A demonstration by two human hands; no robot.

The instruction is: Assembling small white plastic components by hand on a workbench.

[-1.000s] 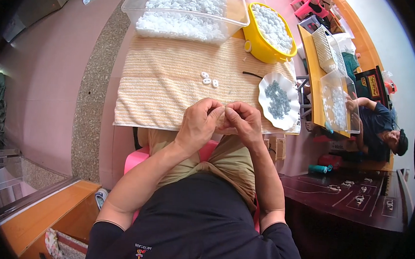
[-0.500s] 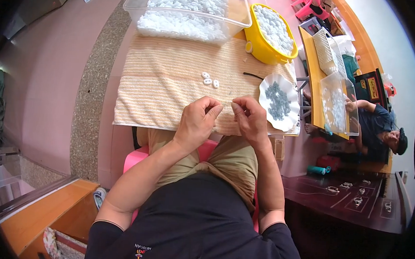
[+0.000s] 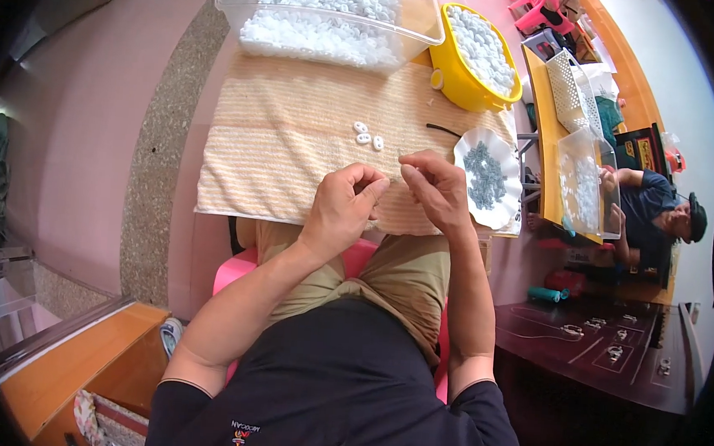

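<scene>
My left hand (image 3: 347,199) hovers over the near part of a striped beige towel (image 3: 272,144), thumb and index finger pinched together. Whatever is between those fingertips is too small to make out. To its right, my right hand (image 3: 438,190) reaches forward, index finger stretched out and thumb a little apart from it. Its fingertips are by a tiny, hard-to-see bit on the towel. Several small white oval pieces with holes (image 3: 363,138) lie just beyond my hands. A scalloped white dish (image 3: 505,160) of small grey translucent parts (image 3: 484,178) is right of my right hand.
A clear plastic bin (image 3: 426,33) of white pieces stands at the towel's far edge, beside a yellow tub (image 3: 455,86) of white pieces. A thin black strip (image 3: 442,129) lies near the dish. At right, another person (image 3: 656,213) works over a clear bin (image 3: 581,188).
My right hand has moved slightly forward, its thumb and index finger parting from a pinch. My left hand stays pinched in nearly the same place. The view has shifted slightly.
</scene>
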